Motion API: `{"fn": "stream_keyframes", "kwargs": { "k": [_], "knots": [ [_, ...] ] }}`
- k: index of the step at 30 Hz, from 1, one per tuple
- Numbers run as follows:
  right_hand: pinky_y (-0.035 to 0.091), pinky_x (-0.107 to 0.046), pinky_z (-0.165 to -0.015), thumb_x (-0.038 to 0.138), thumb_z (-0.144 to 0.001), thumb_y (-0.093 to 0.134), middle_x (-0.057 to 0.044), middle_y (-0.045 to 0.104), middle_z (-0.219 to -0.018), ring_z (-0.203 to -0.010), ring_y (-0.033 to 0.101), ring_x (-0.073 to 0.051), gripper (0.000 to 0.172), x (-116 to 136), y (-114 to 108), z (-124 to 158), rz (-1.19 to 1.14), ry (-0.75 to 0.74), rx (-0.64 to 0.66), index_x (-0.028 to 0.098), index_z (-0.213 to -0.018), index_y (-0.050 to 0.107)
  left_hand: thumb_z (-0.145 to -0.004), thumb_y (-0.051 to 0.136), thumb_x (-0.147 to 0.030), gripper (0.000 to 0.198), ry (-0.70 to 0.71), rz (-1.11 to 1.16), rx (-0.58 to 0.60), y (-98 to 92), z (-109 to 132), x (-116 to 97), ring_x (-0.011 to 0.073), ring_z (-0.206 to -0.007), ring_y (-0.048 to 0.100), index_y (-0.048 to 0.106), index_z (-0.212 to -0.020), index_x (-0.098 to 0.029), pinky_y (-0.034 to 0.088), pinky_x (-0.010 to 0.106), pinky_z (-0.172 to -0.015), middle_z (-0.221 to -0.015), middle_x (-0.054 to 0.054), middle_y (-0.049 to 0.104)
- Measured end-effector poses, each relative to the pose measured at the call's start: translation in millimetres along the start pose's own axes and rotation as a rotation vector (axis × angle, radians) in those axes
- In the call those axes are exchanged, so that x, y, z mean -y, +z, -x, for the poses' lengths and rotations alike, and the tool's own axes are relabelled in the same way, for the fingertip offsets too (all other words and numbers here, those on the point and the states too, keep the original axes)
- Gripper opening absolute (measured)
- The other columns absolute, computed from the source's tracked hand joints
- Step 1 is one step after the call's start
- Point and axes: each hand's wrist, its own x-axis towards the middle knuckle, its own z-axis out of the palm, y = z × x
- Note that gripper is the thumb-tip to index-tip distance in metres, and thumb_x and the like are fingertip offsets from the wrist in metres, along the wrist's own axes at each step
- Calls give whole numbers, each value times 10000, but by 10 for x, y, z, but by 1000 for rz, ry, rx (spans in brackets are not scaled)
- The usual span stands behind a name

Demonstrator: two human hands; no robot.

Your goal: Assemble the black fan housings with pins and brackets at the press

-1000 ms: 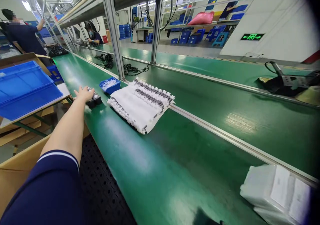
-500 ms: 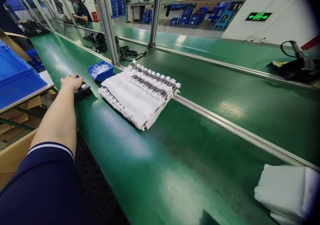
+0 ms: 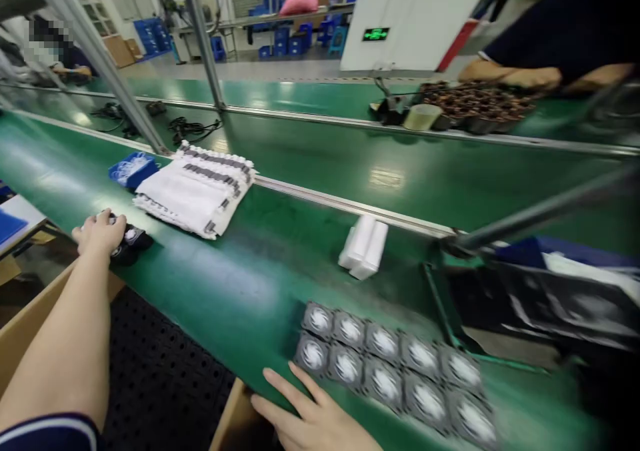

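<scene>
At the left edge of the green bench, my left hand is curled over a group of black parts with small white centres. Its fingers hide some of them, and their exact kind is unclear. Low in the view, my right hand is spread, with nothing in it. Its fingertips are close to two rows of small square fans, grey-framed with white blades, lying flat and side by side. A white cloth-like stack with rows of grey and white pieces lies beyond my left hand.
A blue bin of white rings stands beside the stack. Two white blocks are mid-bench. A metal rail runs lengthwise. At right is a green-edged tray with dark items. Across the bench, a co-worker's arms rest behind brown-and-black parts.
My view has swung right, bringing the fans, the tray and the co-worker's arms into sight. My right hand has come into view with its fingers spread. My left hand stays at the black parts.
</scene>
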Motion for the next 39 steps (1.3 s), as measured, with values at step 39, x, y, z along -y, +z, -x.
{"fn": "stream_keyframes", "kwargs": {
  "k": [39],
  "knots": [
    [348, -591, -1111, 546, -778, 732, -157, 498, -1436, -1375, 371, -374, 796, -383, -1515, 1050, 87, 422, -258, 170, -1425, 459, -723, 618, -767, 923, 1354, 42, 135, -107, 2432, -669, 433, -1501, 94, 429, -1480, -273, 197, 618, -1172, -1610, 120, 283]
  ]
}}
